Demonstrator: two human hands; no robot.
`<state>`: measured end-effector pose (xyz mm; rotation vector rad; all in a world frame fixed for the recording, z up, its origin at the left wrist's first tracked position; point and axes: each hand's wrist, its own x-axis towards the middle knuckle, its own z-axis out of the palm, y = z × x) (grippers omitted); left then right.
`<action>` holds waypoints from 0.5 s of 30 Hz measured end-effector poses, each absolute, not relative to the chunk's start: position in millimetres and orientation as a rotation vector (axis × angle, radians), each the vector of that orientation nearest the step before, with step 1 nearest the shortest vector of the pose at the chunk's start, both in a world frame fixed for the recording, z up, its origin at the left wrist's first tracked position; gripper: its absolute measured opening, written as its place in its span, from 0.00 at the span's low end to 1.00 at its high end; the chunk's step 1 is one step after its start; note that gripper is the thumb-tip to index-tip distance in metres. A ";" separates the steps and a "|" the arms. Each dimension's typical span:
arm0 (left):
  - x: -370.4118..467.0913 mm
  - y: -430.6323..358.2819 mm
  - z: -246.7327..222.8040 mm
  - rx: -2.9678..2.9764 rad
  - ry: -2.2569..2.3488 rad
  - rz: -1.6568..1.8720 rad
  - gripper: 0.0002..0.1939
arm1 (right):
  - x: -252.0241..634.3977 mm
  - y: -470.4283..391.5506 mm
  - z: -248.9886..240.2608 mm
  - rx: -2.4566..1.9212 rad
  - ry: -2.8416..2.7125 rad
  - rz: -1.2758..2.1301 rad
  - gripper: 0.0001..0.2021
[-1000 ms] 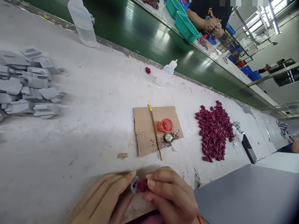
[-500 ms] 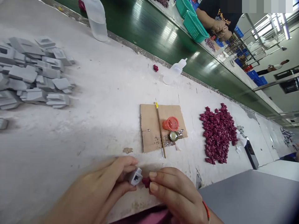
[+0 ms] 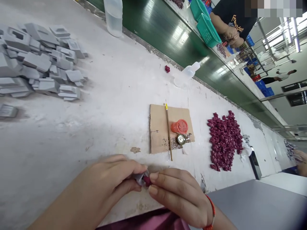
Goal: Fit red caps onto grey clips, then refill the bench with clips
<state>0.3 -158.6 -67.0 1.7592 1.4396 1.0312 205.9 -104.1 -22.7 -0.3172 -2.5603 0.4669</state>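
Observation:
Near the table's front edge, my left hand (image 3: 112, 182) is closed around a small grey plastic part (image 3: 139, 177) with an opening facing right. Between the thumb and fingers of my right hand (image 3: 177, 193) is a small dark-red piece (image 3: 147, 181). The red piece touches the grey part at its opening; how deep it sits I cannot tell. A pile of like red pieces (image 3: 225, 140) lies to the right, and a heap of grey parts (image 3: 40, 64) to the left.
Ahead lies a cardboard sheet (image 3: 157, 121) bearing a thin brush (image 3: 169, 134), an orange cup (image 3: 179, 126) and a bottle cap (image 3: 180, 139). Squeeze bottles (image 3: 114, 19) stand near the green conveyor belt (image 3: 153, 28). Across it, a co-worker's hands (image 3: 232, 35) are beside green baskets (image 3: 207, 30).
My right hand has moved left, bringing the red piece from just beside the grey part into contact with its opening. The whole view has shifted slightly.

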 end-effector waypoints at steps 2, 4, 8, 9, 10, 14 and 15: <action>-6.1 -155.4 -67.1 1.814 1.339 1.028 0.10 | 202.9 -102.7 -16.7 -0.343 -2.611 0.506 0.09; -9.1 -154.0 -67.6 1.837 1.308 1.017 0.08 | 200.8 -101.2 -11.0 -0.361 -2.664 0.543 0.09; -7.1 -152.8 -65.8 1.850 1.347 1.041 0.10 | 198.5 -96.8 -6.5 -0.303 -2.700 0.544 0.08; -6.0 -152.5 -64.9 1.858 1.361 1.053 0.12 | 197.9 -95.7 -6.8 -0.286 -2.711 0.550 0.08; -5.2 -152.2 -64.0 1.874 1.361 1.051 0.12 | 197.3 -94.8 -7.5 -0.273 -2.721 0.557 0.08; -5.4 -153.5 -62.5 1.863 1.355 1.053 0.12 | 193.7 -93.7 -11.4 -0.259 -2.699 0.577 0.07; -6.2 -154.3 -63.0 1.835 1.348 1.047 0.12 | 192.8 -94.1 -12.5 -0.273 -2.674 0.576 0.07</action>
